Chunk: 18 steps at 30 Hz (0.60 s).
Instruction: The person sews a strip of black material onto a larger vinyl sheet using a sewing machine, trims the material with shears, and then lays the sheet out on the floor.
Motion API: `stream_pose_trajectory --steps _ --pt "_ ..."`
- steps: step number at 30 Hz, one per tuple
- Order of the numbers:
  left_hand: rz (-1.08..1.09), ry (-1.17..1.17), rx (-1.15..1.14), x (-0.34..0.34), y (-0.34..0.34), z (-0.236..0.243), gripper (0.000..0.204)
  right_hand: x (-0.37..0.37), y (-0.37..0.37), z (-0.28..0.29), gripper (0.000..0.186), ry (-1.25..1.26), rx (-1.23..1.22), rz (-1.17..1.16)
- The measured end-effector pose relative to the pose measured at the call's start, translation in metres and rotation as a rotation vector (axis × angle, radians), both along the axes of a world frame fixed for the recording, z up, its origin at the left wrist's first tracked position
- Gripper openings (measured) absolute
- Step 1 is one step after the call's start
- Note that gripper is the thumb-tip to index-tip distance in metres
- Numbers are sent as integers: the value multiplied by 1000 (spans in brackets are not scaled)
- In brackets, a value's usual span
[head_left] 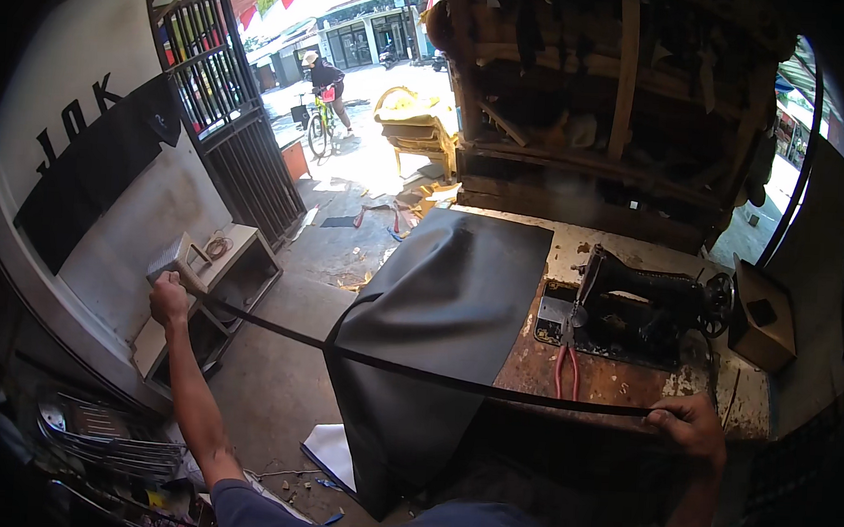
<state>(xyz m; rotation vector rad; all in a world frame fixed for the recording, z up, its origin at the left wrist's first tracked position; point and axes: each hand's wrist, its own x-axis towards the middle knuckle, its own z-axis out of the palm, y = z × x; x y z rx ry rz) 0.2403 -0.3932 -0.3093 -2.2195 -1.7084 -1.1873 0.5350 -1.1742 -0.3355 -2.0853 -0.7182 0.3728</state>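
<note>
A long, narrow black strip (416,372) is stretched between my two hands, across the front of the work table. My left hand (168,299) is closed around its left end, out beside a small white cabinet. Its right end is pinched between the thumb and fingers of my right hand (687,423), near the table's front right. Behind the strip, a large sheet of black leather-like material (450,284) lies over the table's left part and hangs down in front. Red-handled pliers (567,362) lie beside a black sewing machine (644,309).
The worn wooden table (522,364) carries the machine, with a brown box (761,315) at its right. A white cabinet (241,259) stands left. Metal racks (107,438) crowd the lower left. Dark shelves (603,92) rise behind. Outside, a person (327,82) is with a bicycle.
</note>
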Motion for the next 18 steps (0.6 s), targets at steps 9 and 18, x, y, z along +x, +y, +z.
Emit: stream_pose_trajectory --steps 9,18 --pt "-1771 -223 -791 127 -349 -58 64 -24 200 -7 25 -289 26 711" --pt "-1194 -174 -903 22 -269 -31 22 0 197 -7 21 -86 92 711"
